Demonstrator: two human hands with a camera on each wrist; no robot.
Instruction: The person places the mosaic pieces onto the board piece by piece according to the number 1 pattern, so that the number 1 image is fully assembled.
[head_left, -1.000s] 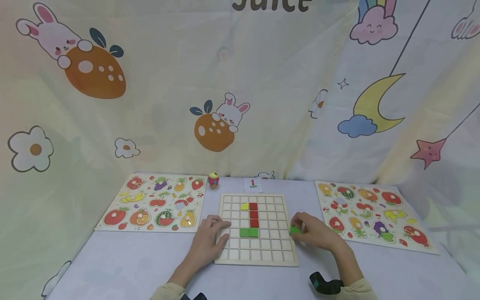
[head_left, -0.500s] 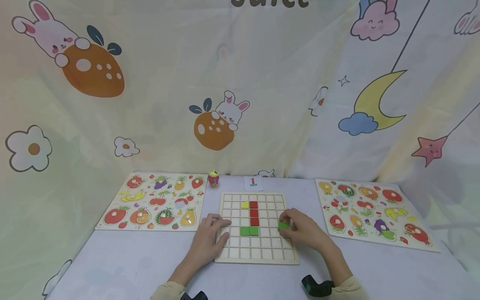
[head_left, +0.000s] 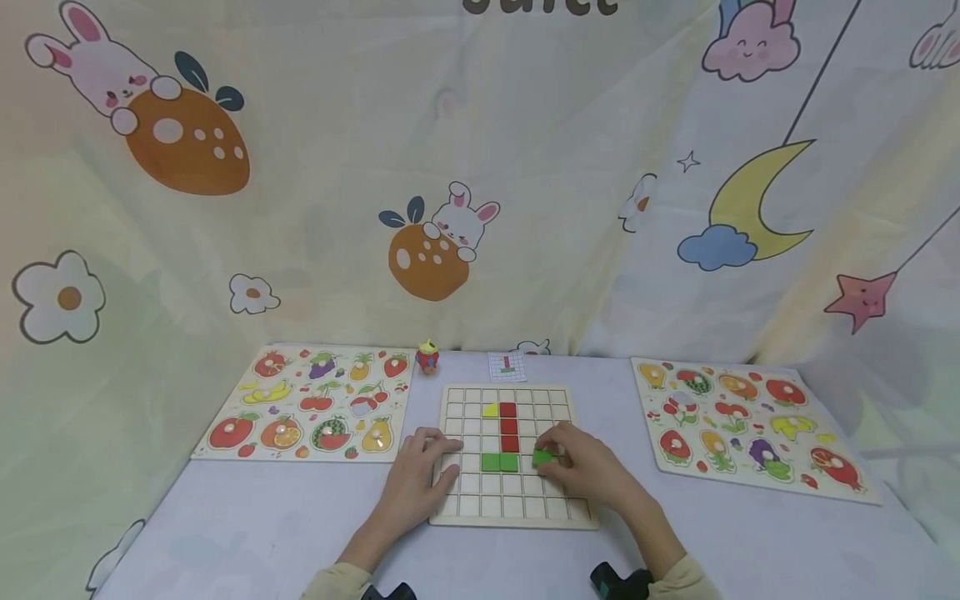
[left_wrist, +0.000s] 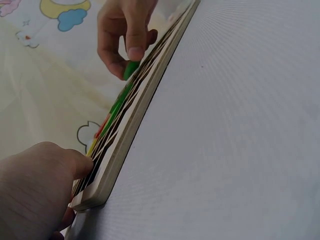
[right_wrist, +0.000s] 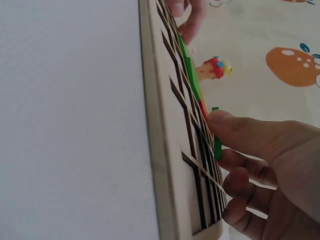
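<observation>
My right hand (head_left: 581, 458) pinches a green tile (right_wrist: 217, 140) between thumb and fingers, tilted up on its edge close over the right part of a wooden grid board (head_left: 517, 507). On the board, three red tiles (head_left: 509, 426) form a column, with a yellow piece (head_left: 491, 410) left of the top one. Two green tiles (head_left: 498, 462) sit side by side below them. My left hand (head_left: 420, 471) rests at the board's left edge, fingers spread and thumb on the frame; in the left wrist view some of its fingertips are hidden behind the board.
A small pattern card (head_left: 507, 367) lies behind the board, with a toy figurine (head_left: 427, 357) left of it. Fruit puzzle boards flank the grid, the left one (head_left: 300, 457) and the right one (head_left: 750, 479). A printed cloth (head_left: 570, 225) hangs behind the table.
My right hand has carried the green tile leftward from beside the board's right edge to over its right-hand cells. My left hand has stayed in place.
</observation>
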